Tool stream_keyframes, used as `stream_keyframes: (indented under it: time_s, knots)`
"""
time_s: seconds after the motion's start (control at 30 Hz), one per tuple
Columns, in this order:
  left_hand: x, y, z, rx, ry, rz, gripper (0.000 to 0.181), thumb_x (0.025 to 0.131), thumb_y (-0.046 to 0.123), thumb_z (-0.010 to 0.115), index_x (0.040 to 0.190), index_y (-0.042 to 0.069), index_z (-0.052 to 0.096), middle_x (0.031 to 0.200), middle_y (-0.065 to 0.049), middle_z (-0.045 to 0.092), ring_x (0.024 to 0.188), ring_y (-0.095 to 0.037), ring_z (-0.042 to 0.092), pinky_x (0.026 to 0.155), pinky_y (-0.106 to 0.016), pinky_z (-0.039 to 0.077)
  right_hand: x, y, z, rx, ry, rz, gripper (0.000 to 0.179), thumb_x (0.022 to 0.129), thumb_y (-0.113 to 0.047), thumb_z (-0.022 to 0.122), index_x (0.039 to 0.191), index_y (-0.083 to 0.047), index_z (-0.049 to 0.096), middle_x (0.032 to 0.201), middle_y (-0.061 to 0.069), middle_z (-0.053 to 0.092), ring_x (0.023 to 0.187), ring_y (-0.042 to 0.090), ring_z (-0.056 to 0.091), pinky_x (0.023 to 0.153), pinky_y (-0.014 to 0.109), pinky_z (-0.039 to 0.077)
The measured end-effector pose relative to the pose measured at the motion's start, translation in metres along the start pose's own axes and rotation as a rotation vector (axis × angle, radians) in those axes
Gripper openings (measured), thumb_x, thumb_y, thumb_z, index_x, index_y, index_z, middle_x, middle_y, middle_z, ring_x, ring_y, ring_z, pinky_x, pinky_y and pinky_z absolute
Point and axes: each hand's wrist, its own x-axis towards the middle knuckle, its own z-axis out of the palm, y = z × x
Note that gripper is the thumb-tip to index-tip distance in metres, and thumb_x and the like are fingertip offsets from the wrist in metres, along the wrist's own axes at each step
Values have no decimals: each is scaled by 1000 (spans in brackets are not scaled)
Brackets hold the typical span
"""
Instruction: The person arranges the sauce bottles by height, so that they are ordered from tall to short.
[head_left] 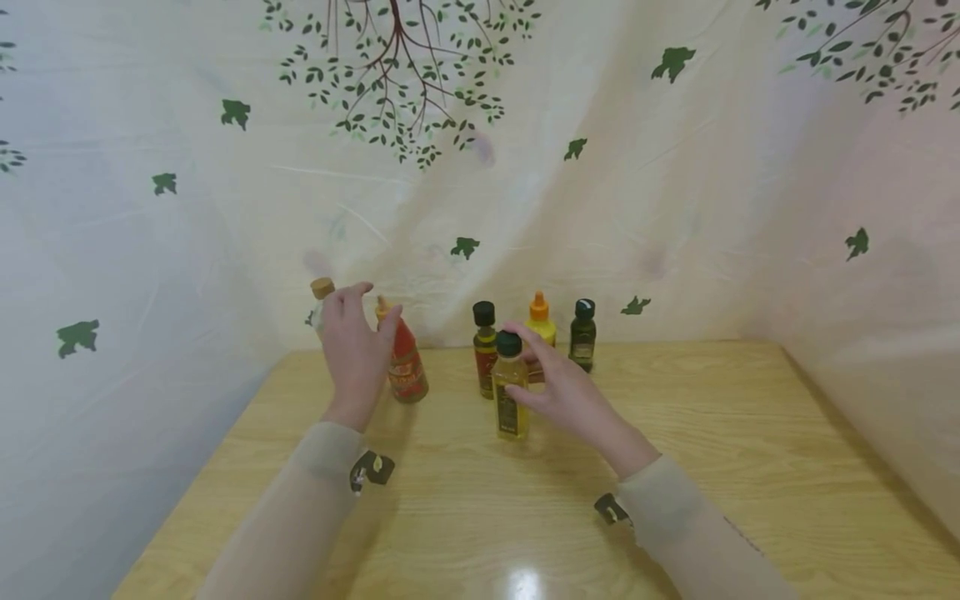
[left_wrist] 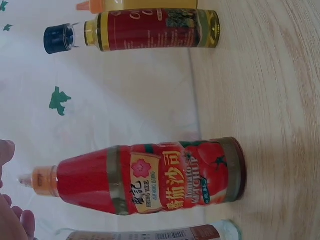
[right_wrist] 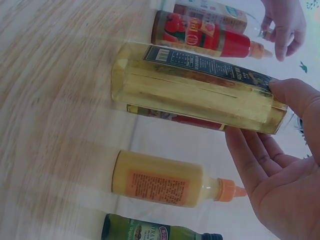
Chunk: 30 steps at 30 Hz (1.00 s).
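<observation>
My right hand [head_left: 566, 387] grips a clear square-sided bottle of yellow oil [right_wrist: 195, 92] near its top, thumb on one side and fingers on the other. Its dark green cap [head_left: 509, 343] points up; whether its base touches the table I cannot tell. My left hand [head_left: 356, 350] is raised, fingers apart, by the tops of a red ketchup bottle [left_wrist: 150, 180] and a clear glass bottle with a brown cap [head_left: 322, 288]. In the left wrist view its fingertips [left_wrist: 27, 222] lie apart from the ketchup's orange nozzle. The left hand partly hides the glass bottle.
Behind the held bottle stands a dark-capped bottle with a red label [head_left: 484, 350]. A yellow squeeze bottle [right_wrist: 157, 177] and a small dark green bottle [head_left: 582, 337] stand to its right. A leaf-printed cloth [head_left: 712, 208] hangs behind the wooden table [head_left: 465, 517].
</observation>
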Motion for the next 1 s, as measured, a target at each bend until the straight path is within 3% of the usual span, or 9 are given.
stream_keyframes:
  time_s: [0.13, 0.3, 0.43, 0.6, 0.8, 1.0]
  knots:
    - [-3, 8, 0, -16, 26, 59, 51, 103, 29, 83, 142, 3, 61, 135, -21, 55, 128, -42, 52, 107, -55, 49, -3, 3, -2, 1, 3, -3, 95, 101, -18, 85, 172, -39, 27, 133, 14, 71, 97, 29, 73, 66, 36, 59]
    - [-6, 21, -1, -53, 48, 122, 50, 102, 26, 84, 140, 2, 62, 136, -22, 57, 128, -42, 53, 107, -54, 49, -8, 6, -6, -17, 12, -1, 95, 100, -18, 86, 172, -38, 27, 128, 10, 72, 110, 28, 72, 81, 46, 64]
    - [-9, 33, -1, -67, 43, 136, 51, 102, 27, 84, 142, 5, 62, 137, -20, 57, 128, -41, 53, 106, -54, 50, -9, 7, -9, -25, 17, -14, 95, 100, -18, 86, 172, -37, 28, 127, 9, 72, 118, 30, 70, 89, 52, 64]
    - [-14, 46, 5, -60, 6, 146, 52, 103, 29, 83, 145, 8, 61, 144, -17, 57, 131, -39, 54, 106, -53, 52, -10, 7, -10, -28, 14, -28, 95, 100, -17, 86, 172, -36, 28, 125, 8, 71, 117, 29, 70, 89, 52, 64]
    - [-20, 58, 21, -68, -77, 179, 56, 106, 32, 79, 151, 8, 58, 153, -16, 56, 142, -37, 52, 120, -53, 46, -10, 6, -11, -31, 15, -22, 96, 99, -17, 86, 173, -36, 27, 125, 8, 71, 115, 29, 70, 88, 50, 63]
    - [-26, 63, 41, -93, -137, 168, 57, 105, 32, 80, 152, 9, 59, 154, -16, 57, 142, -37, 55, 112, -54, 54, -10, 6, -11, -23, 18, -32, 97, 99, -15, 87, 173, -35, 27, 125, 10, 72, 116, 30, 71, 90, 52, 64]
